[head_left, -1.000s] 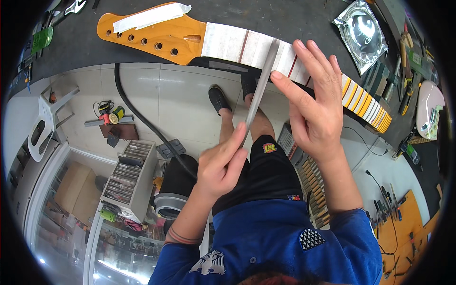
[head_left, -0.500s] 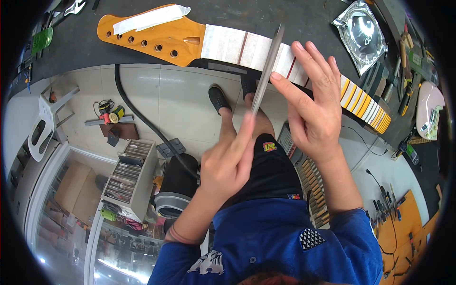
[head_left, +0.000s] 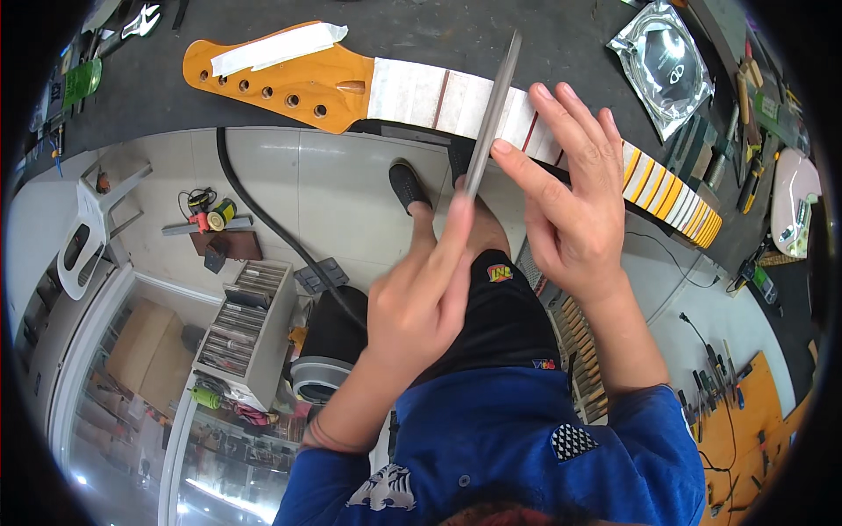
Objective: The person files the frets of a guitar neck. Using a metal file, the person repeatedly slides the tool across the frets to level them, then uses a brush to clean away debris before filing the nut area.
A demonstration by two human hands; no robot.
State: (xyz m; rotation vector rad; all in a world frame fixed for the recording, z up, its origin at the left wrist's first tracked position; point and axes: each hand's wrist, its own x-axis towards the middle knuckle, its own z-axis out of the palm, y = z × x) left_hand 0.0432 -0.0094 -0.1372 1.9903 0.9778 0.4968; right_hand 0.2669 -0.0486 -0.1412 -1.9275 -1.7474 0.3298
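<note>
My left hand (head_left: pixel 417 302), slightly blurred, grips a long, thin grey metal file (head_left: pixel 494 110) at its lower end. The file lies across the guitar neck (head_left: pixel 395 92), whose fretboard is mostly covered in white tape, with yellow strips toward the right end. My right hand (head_left: pixel 570 215) has its fingers apart on and beside the neck, the index fingertip against the file at the near edge. The orange headstock (head_left: pixel 324 83) has several holes and a loose-edged strip of white tape (head_left: pixel 263 48).
The dark bench (head_left: pixel 438 31) holds a shiny silver packet (head_left: pixel 658 70), assorted tools (head_left: pixel 745 167) and a pink plate (head_left: pixel 794 197). Below are a black hose (head_left: pixel 263 215), a white plastic seat (head_left: pixel 92 232), a slotted storage box (head_left: pixel 241 329) and hanging screwdrivers (head_left: pixel 719 377).
My left hand and the file have moved up, away from my body, so the file tip reaches beyond the neck's far edge. My right hand has stayed at much the same spot on the neck.
</note>
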